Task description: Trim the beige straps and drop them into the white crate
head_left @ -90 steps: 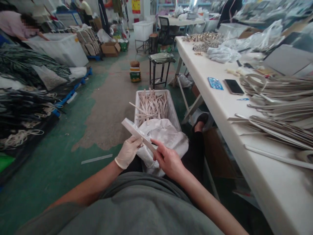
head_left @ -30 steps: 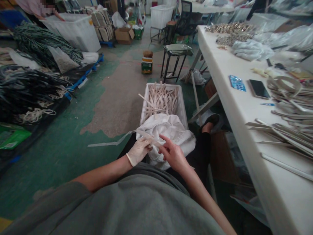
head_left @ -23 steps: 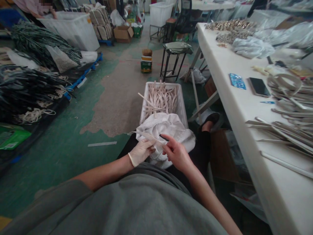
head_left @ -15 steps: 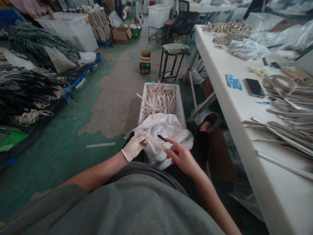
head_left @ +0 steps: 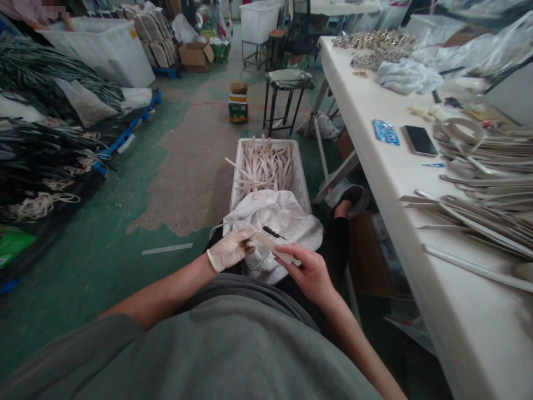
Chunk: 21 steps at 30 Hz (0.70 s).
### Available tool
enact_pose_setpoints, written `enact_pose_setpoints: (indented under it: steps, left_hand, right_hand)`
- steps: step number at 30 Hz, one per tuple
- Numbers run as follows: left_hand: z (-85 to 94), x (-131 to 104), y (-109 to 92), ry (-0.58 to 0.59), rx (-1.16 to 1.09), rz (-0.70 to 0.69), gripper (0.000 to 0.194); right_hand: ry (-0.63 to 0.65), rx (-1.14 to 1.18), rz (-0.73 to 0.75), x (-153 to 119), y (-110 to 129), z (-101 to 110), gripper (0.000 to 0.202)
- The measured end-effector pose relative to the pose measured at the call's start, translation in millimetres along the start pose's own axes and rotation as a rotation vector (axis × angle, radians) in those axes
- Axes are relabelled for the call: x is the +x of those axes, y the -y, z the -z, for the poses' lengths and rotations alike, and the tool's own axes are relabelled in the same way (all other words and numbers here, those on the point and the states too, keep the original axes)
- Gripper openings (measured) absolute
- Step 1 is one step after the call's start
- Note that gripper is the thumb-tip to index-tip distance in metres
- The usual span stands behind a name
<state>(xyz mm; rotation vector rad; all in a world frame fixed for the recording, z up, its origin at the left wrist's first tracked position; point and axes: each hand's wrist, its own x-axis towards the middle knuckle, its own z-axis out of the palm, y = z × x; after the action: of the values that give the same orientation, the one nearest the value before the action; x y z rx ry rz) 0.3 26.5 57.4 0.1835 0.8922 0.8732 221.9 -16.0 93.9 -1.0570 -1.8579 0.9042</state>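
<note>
Strip near white table, patchy green floor

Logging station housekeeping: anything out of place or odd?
Yes: a white strip lies alone on the floor, left of the left hand, while other strips sit in the white bin. One pokes past the bin's left rim.

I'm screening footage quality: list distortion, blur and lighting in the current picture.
Head view: white table stretched toward lower right; head view: plastic bag at upper right soft; head view: dim, diffuse light, no strong glare on the held pale strip.
</note>
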Motion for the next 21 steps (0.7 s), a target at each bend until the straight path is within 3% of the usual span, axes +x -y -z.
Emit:
enact_pose_setpoints:
  steps: [5,8,11,12,14,18,21]
  left_hand:
    - [-12.6,-7.9,16.0,0.071,-0.005,0.091,0.012]
    - [-14.3,-13.9,21.7,0.160,-0.007,0.133,0.006]
    - [-4.0,-14.5,18.9,0.309,-0.010,0.243,0.017]
    - [1.8,-12.2,15.6,0.311,-0.032,0.268,0.023]
    - [15.2,-3.2,3.7,0.174,-0.114,0.242,0.031]
    - [36.9,22.6,-39.0,-0.286,-0.290,-0.068,0.034]
    - [34.3,34.3,-65.3,-0.364,-0.295,-0.328,0.027]
  right_hand:
    - [-0.099,-0.121,0.149,15.2,-11.3,-15.1,0.021]
    - [-0.042,-0.101,0.245,25.1,-14.2,-20.5,0.018]
    - [0.013,-0.012,0.198,19.9,-10.2,-12.3,0.018]
    - [0.021,0.013,0.144,14.4,-8.1,-6.5,0.019]
    - [0.072,0.080,0.013,-0.2,-4.2,7.6,0.024]
    - [0.315,0.304,-0.239,-31.0,-2.2,27.1,0.035]
    - [0.433,0.425,-0.373,-43.4,-8.1,20.9,0.041]
